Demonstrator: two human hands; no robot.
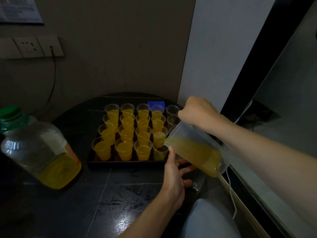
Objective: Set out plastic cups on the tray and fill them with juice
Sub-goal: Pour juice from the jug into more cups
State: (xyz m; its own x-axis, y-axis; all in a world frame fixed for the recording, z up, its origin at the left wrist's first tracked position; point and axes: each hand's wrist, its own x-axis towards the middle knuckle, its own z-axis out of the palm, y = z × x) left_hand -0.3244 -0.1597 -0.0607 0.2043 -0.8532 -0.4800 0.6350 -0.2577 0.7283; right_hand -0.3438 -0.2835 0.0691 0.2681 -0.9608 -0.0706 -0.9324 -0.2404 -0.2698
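Most cups (pixel 124 150) on tray (pixel 125 164) full | right hand (pixel 197 112) grips tilted jug (pixel 197 152), pouring into front cup (pixel 160 152) | left hand (pixel 173 172) beneath jug, grip unclear | next: level jug, shift to empty right column (pixel 172 109).

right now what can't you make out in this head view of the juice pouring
Head view, right-hand column of cups: the near ones are hidden behind the jug and right hand; count and fill unknown.
Head view, left hand: fingers partly under the jug; gripping or just steadying is unclear.
Head view, bottle: label dim and blurred.
Head view, wall notice: cut by the top edge, text unreadable.
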